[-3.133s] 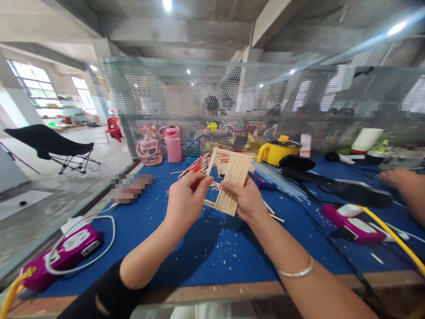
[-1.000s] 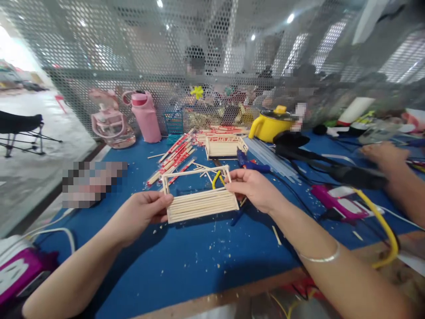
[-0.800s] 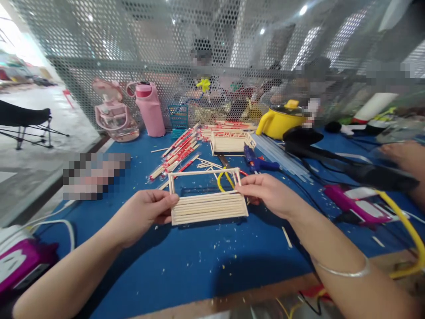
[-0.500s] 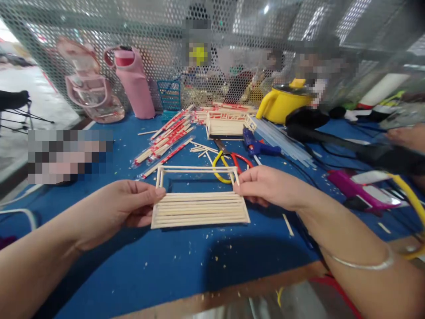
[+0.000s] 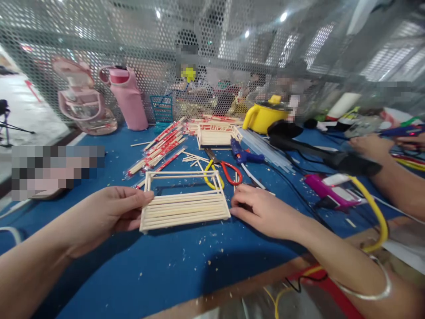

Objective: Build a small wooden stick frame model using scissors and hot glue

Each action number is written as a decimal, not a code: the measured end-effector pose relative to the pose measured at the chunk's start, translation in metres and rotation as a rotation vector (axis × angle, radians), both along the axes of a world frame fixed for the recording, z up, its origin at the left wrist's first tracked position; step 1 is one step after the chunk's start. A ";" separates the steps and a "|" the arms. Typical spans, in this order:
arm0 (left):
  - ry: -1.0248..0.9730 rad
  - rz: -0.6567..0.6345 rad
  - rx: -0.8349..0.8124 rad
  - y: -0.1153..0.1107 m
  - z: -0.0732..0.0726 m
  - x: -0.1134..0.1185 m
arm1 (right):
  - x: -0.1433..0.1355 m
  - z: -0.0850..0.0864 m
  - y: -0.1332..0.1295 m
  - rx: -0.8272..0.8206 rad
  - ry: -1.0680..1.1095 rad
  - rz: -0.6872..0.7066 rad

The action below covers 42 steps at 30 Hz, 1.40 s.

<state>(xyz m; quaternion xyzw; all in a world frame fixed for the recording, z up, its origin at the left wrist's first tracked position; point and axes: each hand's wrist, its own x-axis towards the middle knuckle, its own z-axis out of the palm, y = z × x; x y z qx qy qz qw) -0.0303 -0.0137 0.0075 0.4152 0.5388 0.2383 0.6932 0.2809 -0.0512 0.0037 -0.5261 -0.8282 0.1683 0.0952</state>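
A small frame of pale wooden sticks (image 5: 186, 210), with a slatted panel and an open upper part, is held above the blue table. Its left end is pinched between the thumb and fingers of my left hand (image 5: 116, 209). Close to its right end, my right hand (image 5: 262, 210) is off the frame, fingers curled and slightly apart, near a stick on the table. Behind the frame lie scissors (image 5: 231, 173) with red and yellow handles, a blue glue gun (image 5: 245, 155) and loose short sticks (image 5: 195, 158). A similar stick model (image 5: 217, 138) stands farther back.
Packs of sticks (image 5: 164, 146) lie behind. Two pink bottles (image 5: 129, 99) and a yellow pot (image 5: 267, 116) stand by the mesh wall. Rightward are a magenta tool (image 5: 332, 190), cables and another person's hand (image 5: 373, 146).
My right hand has let go of the frame's right end and moved slightly away from it. The left hand still holds the frame, now a little tilted. The view has shifted right.
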 end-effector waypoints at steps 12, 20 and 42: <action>0.167 -0.026 0.371 -0.010 -0.006 0.013 | -0.011 0.012 0.020 -0.335 0.726 -0.327; 0.600 -0.095 0.813 -0.010 -0.019 0.001 | -0.019 -0.005 0.025 -0.247 0.883 -0.224; 0.342 0.153 0.680 -0.003 -0.012 -0.001 | -0.005 -0.021 0.040 0.255 0.137 -0.065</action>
